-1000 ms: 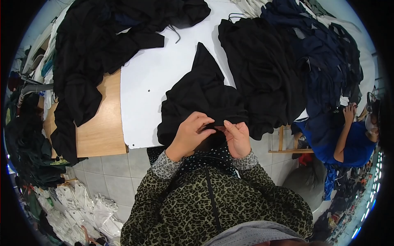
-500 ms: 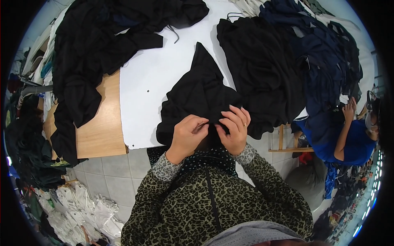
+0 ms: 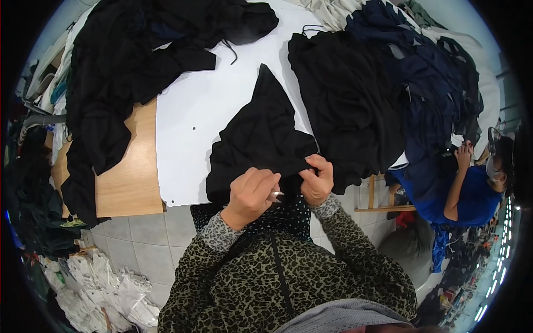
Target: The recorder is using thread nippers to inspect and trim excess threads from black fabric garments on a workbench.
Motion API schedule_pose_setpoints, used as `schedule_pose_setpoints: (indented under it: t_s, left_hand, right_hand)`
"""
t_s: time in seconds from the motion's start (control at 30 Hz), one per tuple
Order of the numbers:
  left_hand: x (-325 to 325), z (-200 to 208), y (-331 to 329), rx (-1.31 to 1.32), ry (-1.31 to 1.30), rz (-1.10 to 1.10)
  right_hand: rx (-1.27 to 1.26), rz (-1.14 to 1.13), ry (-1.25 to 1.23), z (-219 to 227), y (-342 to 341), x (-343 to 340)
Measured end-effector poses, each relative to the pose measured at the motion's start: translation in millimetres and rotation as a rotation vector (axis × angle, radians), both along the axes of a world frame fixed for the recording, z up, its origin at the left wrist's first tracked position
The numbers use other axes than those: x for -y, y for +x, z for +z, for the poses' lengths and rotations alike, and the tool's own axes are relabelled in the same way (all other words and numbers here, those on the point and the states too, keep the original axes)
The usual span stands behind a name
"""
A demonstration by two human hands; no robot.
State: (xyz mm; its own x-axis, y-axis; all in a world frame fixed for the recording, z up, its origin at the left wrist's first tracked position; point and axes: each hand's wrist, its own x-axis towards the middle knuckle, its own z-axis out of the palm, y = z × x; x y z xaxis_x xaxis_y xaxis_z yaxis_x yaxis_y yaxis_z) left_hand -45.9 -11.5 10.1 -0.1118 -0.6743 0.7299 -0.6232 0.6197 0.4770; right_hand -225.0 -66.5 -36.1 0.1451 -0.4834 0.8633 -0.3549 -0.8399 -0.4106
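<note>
A black garment (image 3: 258, 130) lies bunched on the white tabletop in front of me, its pointed part toward the far side. My right hand (image 3: 318, 180) is closed, pinching the near right edge of this cloth between thumb and fingers. Just left of it, my left hand (image 3: 252, 197) is curled shut at the near edge of the garment. From its fingers sticks a small pointed metal tool (image 3: 277, 193), of which only a silver tip shows; its kind is too small to tell.
Another black garment pile (image 3: 350, 105) lies close on the right, with navy garments (image 3: 427, 94) beyond. More black clothing (image 3: 105, 94) covers the left of the table and hangs over its wooden part (image 3: 130, 172). A co-worker in blue (image 3: 472, 191) sits at right. White bundles (image 3: 105, 291) lie at lower left.
My right hand has gone from spread fingers to a closed pinch on the cloth. The left hand has turned, and a silver tip now shows. The whole view has shifted slightly.
</note>
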Motion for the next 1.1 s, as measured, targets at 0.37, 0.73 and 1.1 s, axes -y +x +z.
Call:
schedule_pose_setpoints:
  t_s: [0.37, 0.73, 1.1]
  left_hand:
    - [-2.2, -14.4, -11.2, 0.023, -0.023, 0.007]
    - [-1.6, -23.9, -10.2, -0.195, 0.035, -0.074]
    - [0.3, -17.3, -11.5, -0.168, 0.038, -0.083]
  right_hand:
    - [0.303, 0.005, 0.748, 17.8, 24.4, -44.9]
    - [0.19, 0.085, 0.582, 17.3, 23.2, -39.3]
    - [0.113, 0.088, 0.561, 16.2, 19.8, -41.7]
